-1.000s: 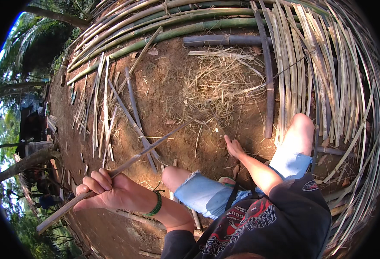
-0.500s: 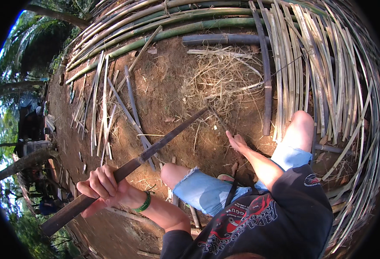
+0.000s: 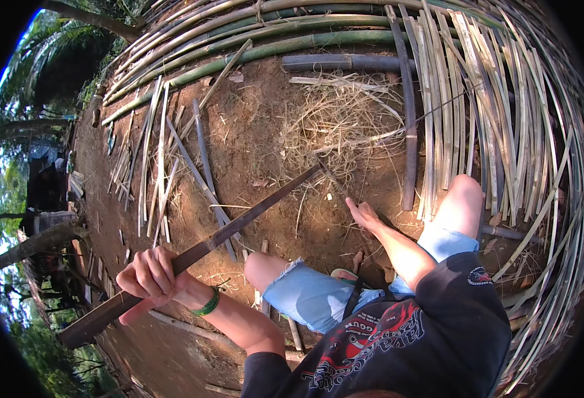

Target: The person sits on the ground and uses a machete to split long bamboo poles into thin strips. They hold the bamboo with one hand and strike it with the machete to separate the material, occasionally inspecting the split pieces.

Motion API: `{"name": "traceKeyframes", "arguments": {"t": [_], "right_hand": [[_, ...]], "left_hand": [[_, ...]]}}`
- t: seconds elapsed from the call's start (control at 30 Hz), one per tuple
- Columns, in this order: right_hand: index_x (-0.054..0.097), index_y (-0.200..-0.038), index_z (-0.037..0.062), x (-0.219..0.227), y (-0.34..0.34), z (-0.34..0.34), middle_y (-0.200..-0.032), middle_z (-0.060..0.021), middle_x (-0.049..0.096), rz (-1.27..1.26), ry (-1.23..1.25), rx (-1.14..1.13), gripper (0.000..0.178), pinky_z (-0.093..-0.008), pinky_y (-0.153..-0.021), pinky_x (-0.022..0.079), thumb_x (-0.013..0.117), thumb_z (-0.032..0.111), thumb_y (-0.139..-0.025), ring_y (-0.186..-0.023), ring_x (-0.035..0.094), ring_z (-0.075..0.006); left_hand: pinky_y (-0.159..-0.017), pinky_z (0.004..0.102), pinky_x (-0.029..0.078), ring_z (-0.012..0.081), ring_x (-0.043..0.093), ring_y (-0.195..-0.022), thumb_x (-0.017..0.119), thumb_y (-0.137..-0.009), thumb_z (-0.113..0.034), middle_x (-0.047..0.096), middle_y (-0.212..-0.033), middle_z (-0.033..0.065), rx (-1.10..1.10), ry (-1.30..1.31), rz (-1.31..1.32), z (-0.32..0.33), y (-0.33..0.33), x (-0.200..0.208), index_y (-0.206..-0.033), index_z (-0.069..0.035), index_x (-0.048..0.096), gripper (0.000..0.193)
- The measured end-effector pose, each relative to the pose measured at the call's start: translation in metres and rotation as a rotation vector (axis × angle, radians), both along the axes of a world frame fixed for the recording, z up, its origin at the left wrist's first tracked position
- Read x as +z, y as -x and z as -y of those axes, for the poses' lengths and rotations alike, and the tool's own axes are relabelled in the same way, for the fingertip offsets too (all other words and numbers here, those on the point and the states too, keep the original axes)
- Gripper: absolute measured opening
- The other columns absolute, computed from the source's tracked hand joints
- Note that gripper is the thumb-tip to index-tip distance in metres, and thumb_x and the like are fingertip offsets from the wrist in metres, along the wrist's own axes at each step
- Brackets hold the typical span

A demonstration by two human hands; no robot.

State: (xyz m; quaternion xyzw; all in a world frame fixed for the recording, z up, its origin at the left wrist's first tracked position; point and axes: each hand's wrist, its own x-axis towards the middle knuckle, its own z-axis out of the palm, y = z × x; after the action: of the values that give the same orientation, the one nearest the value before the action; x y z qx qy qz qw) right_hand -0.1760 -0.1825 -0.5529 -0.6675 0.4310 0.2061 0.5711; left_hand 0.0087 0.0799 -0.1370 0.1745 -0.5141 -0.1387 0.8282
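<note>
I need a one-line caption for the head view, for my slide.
Seated person's left hand grips a long dark bamboo strip; right hand reaches near its far end.

Outdoor bamboo-working yard, bare dirt ground (image 3: 259,126), stacked bamboo poles (image 3: 252,33), split bamboo strips (image 3: 498,132), trees (image 3: 46,60) around

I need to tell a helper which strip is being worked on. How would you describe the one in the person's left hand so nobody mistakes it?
Start at the patch of bare earth ringed by stacked bamboo poles. Above it, the left hand grips a long dark bamboo strip that slants up toward the dry straw heap. Unlike the pale slats lying flat on the ground, it is dark, lifted and held.
</note>
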Motion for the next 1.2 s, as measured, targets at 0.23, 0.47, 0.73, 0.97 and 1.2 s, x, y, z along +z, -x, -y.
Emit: {"name": "traceKeyframes", "arguments": {"t": [0.23,0.47,0.73,0.97,1.2], "right_hand": [[0.044,-0.056,0.0087,0.024,0.001,-0.044,-0.049,-0.0039,0.048,0.134,-0.276,-0.236,0.071,-0.0328,-0.043,0.041,0.046,0.070,-0.091,-0.041,0.050,-0.0163],[0.049,-0.071,0.0075,0.166,0.012,-0.070,-0.052,-0.0004,0.047,0.567,-0.543,0.011,0.056,-0.0270,-0.041,0.035,0.046,0.056,-0.100,-0.041,0.043,-0.0100],[0.052,-0.080,0.0075,0.161,0.011,-0.060,-0.056,0.0001,0.050,0.451,-0.615,-0.120,0.050,-0.0248,-0.042,0.039,0.047,0.054,-0.100,-0.045,0.048,-0.0092],[0.059,-0.076,-0.0010,0.111,0.022,-0.061,-0.061,-0.0133,0.059,0.476,-0.107,0.042,0.058,-0.0401,-0.055,0.046,0.050,0.052,-0.098,-0.058,0.060,-0.0270],[0.065,-0.081,-0.0109,-0.008,-0.002,-0.004,-0.070,-0.0273,0.064,0.132,0.292,-0.044,0.075,-0.0489,-0.071,0.049,0.047,0.060,-0.096,-0.075,0.068,-0.0390]], "left_hand": [[-0.034,0.0132,0.028,-0.0007,0.035,-0.034,0.062,-0.085,-0.066,0.040,-0.044,-0.0072,0.297,-0.010,-0.047,0.003,0.009,0.001,-0.068,-0.015,0.037,0.059],[-0.034,0.0168,0.027,0.0039,0.039,-0.034,0.051,-0.085,-0.076,0.039,-0.044,-0.0057,0.429,-0.087,-0.041,0.021,0.032,0.008,-0.067,-0.015,0.036,0.066],[-0.043,0.0236,0.019,0.0070,0.024,-0.043,0.049,-0.080,-0.082,0.031,-0.050,-0.0051,0.628,-0.145,-0.160,0.036,0.035,0.019,-0.069,-0.015,0.033,0.069],[-0.042,0.0240,0.013,0.0054,0.018,-0.042,0.050,-0.078,-0.082,0.023,-0.049,-0.0062,0.677,-0.159,-0.210,0.024,0.019,0.013,-0.070,-0.017,0.028,0.070],[-0.038,0.0242,0.010,0.0046,0.017,-0.037,0.048,-0.079,-0.082,0.025,-0.043,-0.0064,0.465,-0.193,-0.079,0.033,0.007,0.021,-0.063,-0.016,0.027,0.072]]}}
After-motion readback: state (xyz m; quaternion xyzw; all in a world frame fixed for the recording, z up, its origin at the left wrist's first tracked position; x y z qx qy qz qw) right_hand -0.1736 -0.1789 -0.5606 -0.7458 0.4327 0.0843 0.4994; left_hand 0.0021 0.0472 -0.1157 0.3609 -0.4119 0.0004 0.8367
